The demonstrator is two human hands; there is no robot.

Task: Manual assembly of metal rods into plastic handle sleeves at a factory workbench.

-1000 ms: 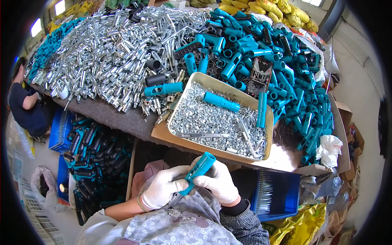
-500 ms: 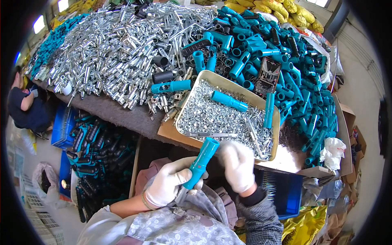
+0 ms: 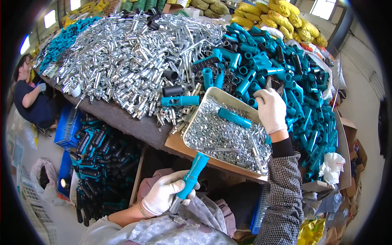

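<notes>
In a white glove, my left hand [image 3: 165,194] is closed round a teal tubular housing [image 3: 193,173], held tilted above my lap. A grey metal end [image 3: 175,205] sticks out below it. My right hand [image 3: 270,109], also gloved, is over the far right edge of a cream tray [image 3: 185,136], at a small dark box [image 3: 275,84]. Its fingers are curled together; whatever lies in them is hidden. The tray holds many small metal pieces [image 3: 212,128], and another teal tube [image 3: 234,118] lies on top of them.
Heaped on the bench are silvery metal parts [image 3: 130,61] and teal housings [image 3: 306,98]. Black-and-teal handles [image 3: 96,163] fill the space below, beside a blue crate [image 3: 66,126]. Yellow sacks [image 3: 286,18] are stacked behind. Another person [image 3: 32,98] is at the far left.
My right hand has moved from beside the housing, up and right to the small dark box. My left hand keeps hold of the housing. The view has shifted slightly.
</notes>
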